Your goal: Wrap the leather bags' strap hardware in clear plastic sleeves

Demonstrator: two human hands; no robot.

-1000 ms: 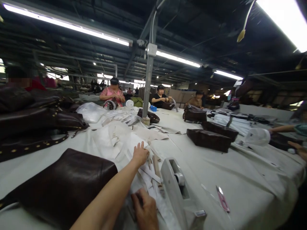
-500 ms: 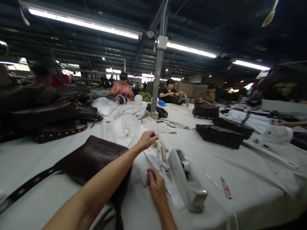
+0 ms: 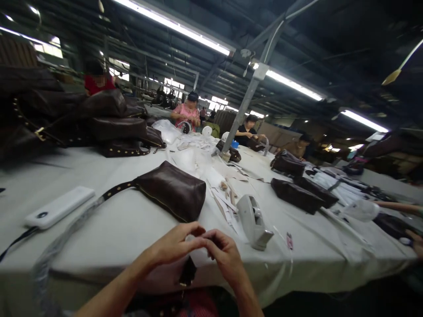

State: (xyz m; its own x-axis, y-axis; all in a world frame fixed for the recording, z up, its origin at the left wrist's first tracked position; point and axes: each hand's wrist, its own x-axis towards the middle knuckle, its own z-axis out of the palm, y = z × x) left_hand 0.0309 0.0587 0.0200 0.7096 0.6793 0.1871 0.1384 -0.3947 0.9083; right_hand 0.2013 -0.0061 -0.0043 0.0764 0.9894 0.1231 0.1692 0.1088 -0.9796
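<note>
My left hand [image 3: 175, 242] and my right hand [image 3: 223, 253] meet close to my body at the near table edge, fingertips pinched together around something small that I cannot make out. A dark strap end with a metal piece [image 3: 187, 273] hangs just below them. Ahead lies a dark brown leather bag [image 3: 172, 189] with a studded strap [image 3: 117, 190]. To its right are loose white paper strips [image 3: 224, 202] and a grey tape dispenser [image 3: 253, 220].
A white power bank [image 3: 59, 207] lies at the left with a cable. Stacked brown bags [image 3: 99, 127] stand at the far left, more bags [image 3: 297, 196] at the right. Pink snips [image 3: 290, 241] lie near the dispenser. Several people work at the far side; another person's arm [image 3: 396, 206] reaches in from the right. A metal post [image 3: 244, 103] rises mid-table.
Both hands have pulled back from the paper strips to the near table edge and closed together. The view has swung left and back, bringing the power bank into sight.
</note>
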